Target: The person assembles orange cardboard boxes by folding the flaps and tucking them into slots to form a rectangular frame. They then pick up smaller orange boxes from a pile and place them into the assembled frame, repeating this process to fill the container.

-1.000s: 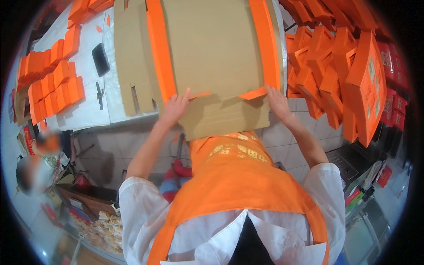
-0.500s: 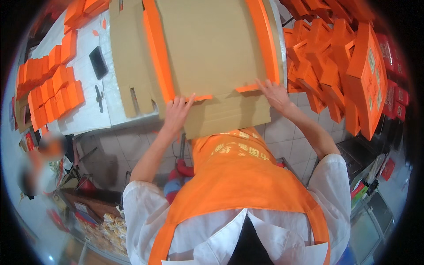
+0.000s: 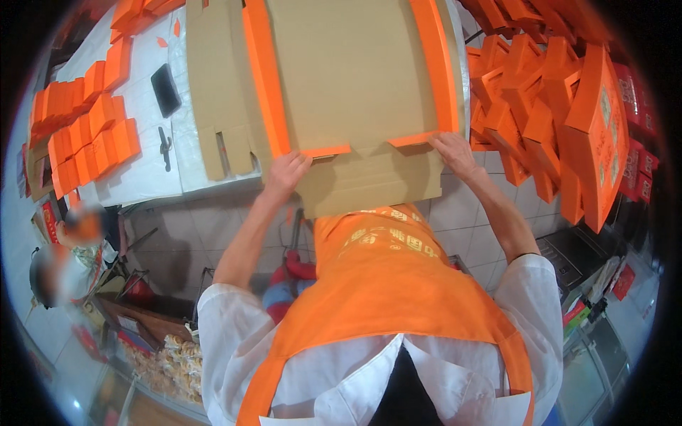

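A flat-bottomed cardboard box blank, brown inside with orange edges, lies before me with its two long orange side walls folded up. My left hand is closed on its near left corner, beside a short orange corner tab. At the near right corner my right hand pinches the box where the right side wall meets another orange tab. The brown near flap hangs out over the table edge toward my orange apron. My fingertips are partly hidden behind the folds.
More brown cardboard lies under the box on the left. A black phone and a dark knife-like tool rest on the white table. Folded orange boxes stand at left and in a tall stack at right. Another person is at lower left.
My fingers have closed in at both near corners, the right hand's outstretched fingers now curled around its corner. The whole view has shifted slightly.
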Motion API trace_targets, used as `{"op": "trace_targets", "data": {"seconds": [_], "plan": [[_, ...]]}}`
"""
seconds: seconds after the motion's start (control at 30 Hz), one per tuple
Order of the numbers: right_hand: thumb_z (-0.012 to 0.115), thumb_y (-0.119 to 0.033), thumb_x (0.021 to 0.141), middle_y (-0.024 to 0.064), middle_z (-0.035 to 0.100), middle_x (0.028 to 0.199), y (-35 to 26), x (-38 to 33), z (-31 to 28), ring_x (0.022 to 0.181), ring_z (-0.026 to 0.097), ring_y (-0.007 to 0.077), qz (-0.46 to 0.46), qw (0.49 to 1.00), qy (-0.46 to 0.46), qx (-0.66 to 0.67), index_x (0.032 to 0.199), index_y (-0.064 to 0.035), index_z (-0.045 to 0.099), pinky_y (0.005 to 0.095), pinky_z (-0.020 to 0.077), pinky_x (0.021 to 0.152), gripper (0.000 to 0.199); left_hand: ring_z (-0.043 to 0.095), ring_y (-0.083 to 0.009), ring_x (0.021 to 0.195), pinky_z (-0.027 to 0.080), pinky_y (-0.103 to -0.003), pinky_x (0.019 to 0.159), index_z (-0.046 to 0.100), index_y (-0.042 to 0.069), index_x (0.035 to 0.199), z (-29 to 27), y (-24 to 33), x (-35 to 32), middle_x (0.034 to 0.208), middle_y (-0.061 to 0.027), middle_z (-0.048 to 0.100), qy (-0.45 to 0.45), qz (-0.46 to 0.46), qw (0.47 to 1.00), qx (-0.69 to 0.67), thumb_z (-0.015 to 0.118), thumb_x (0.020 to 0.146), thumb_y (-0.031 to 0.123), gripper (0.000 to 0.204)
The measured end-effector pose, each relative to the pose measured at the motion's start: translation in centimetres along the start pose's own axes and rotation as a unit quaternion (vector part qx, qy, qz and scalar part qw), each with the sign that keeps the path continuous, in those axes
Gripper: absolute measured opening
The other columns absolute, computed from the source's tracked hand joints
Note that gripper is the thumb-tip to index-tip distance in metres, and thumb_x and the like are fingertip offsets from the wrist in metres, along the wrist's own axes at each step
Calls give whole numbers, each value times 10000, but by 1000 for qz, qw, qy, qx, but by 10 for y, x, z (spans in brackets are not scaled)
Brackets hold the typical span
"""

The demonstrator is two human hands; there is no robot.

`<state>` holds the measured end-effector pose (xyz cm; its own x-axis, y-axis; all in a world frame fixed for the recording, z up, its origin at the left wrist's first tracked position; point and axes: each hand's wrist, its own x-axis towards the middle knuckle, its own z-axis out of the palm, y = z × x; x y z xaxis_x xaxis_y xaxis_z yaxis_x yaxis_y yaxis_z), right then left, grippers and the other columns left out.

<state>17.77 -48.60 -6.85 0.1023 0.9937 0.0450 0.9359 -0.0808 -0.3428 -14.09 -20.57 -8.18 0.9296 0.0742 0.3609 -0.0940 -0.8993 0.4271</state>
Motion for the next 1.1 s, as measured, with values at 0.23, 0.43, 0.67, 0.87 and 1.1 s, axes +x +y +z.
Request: {"op": "trace_targets", "data": {"seconds": [0.23, 0.43, 0.67, 0.87, 1.1], "plan": [[524, -33, 697, 37, 574, 939, -6, 0, 3, 777, 534, 206, 10, 999, 21, -37, 1005, -77, 542, 324, 409, 670, 311, 372, -310, 1205, 365, -379, 967, 386, 15, 1254, -5, 6, -32, 1297, -179, 373, -218, 35, 957, 187, 544, 699, 16, 577], [504, -37, 721, 29, 574, 963, -12, 0, 1, 788, 526, 194, 22, 998, 8, -57, 1011, -74, 539, 316, 393, 677, 294, 250, -306, 1284, 258, -394, 1045, 353, 83, 1302, 13, 7, -46, 1364, -161, 287, -277, 34, 924, 262, 595, 741, 179, 619], [494, -32, 726, 44, 565, 972, -8, -2, -2, 823, 530, 213, 17, 1000, 14, -22, 1032, -69, 533, 327, 400, 709, 310, 309, -303, 1255, 257, -400, 1043, 395, 49, 1265, -25, 1, -18, 1322, -179, 353, -347, 32, 933, 89, 674, 675, 279, 691], [509, -49, 760, 68, 569, 932, -7, 9, -6, 845, 523, 255, 45, 997, 8, 55, 965, -57, 573, 342, 412, 718, 215, 457, -288, 1143, 256, -425, 1036, 475, -23, 1161, -24, -15, -30, 1235, -168, 467, -167, -38, 984, -51, 620, 733, 138, 480], [523, -239, 849, 134, 570, 1060, 28, 72, -36, 989, 527, 180, 305, 789, -475, 242, 1059, -46, 592, 264, 412, 840, 293, 364, -368, 1175, 264, -462, 993, 478, -40, 1120, 14, 9, -14, 1171, -259, 462, 16, -455, 883, -110, 606, 822, 219, 414]]}}
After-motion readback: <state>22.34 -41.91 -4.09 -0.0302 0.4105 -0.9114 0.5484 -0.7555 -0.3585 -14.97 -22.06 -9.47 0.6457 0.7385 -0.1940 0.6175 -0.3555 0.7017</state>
